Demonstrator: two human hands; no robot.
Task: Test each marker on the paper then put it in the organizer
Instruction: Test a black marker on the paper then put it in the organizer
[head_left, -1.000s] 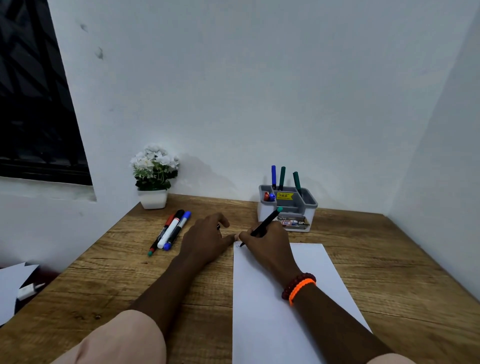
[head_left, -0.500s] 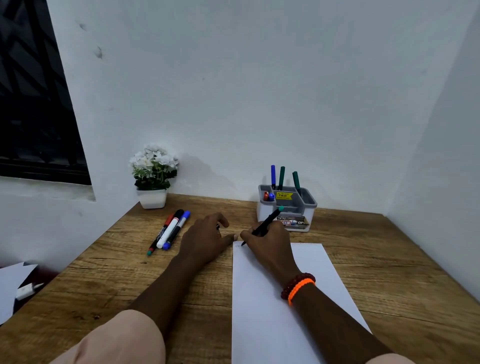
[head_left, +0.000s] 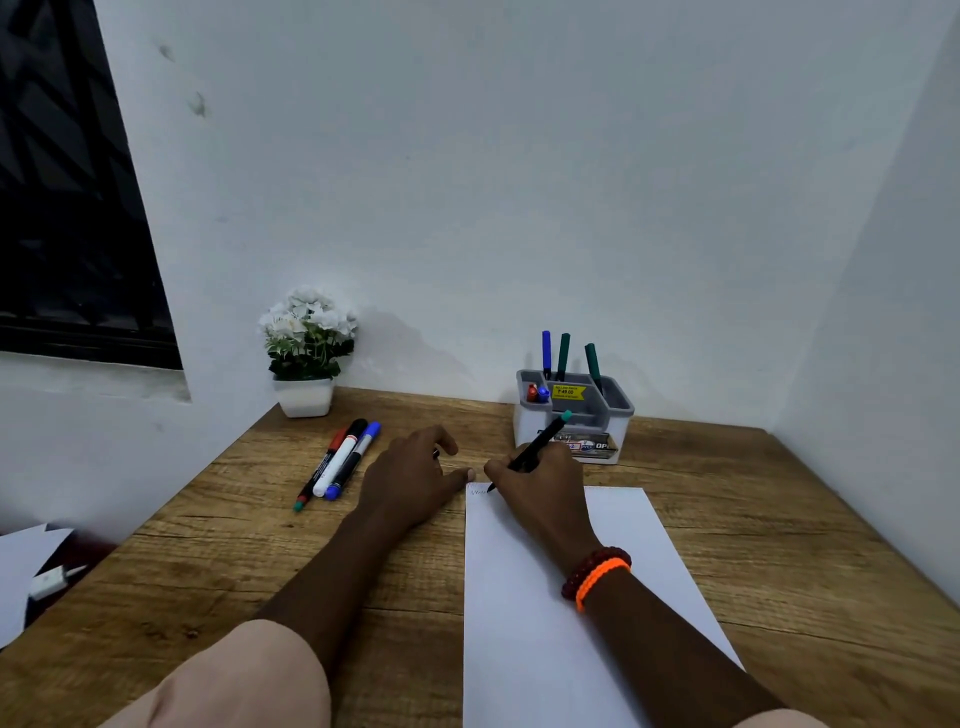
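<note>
Three markers wait at centre-left

My right hand (head_left: 540, 480) pinches a light, stiff marker (head_left: 530, 451) mid-barrel, tip on the paper (head_left: 524, 623) near its top-left corner. My left hand (head_left: 410, 478) rests spread beside it, by the organizer (head_left: 574, 415).

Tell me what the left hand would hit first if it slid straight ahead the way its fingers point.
Probably the white-and-grey plastic organizer: the left hand lies on the wooden table with fingers aimed up-right toward it. Depth is unclear; it might pass left of it and reach the wall.
</note>
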